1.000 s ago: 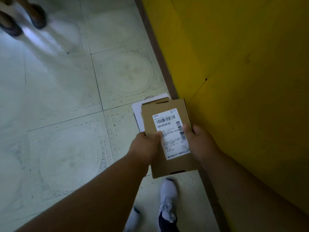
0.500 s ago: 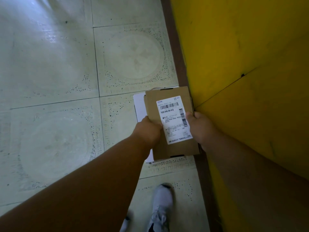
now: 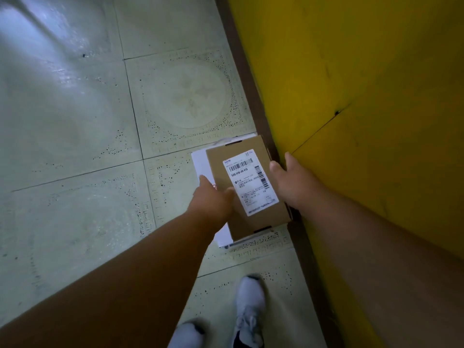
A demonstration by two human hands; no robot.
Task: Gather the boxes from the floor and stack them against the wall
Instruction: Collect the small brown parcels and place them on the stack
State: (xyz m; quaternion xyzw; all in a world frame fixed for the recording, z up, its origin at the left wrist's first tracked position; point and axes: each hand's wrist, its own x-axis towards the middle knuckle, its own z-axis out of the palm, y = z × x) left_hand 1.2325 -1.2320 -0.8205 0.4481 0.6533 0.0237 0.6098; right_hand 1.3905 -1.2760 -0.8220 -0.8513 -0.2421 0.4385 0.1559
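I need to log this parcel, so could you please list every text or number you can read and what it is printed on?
"520-H16-00-013": on the white shipping label of the brown cardboard box.
Barcodes and smaller print on that label: too small to read.
Red marking on the white box underneath: mostly hidden, unreadable.

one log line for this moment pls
stage: stacking | brown box on white box beside yellow wall | left hand open, touching | right hand open, grip released
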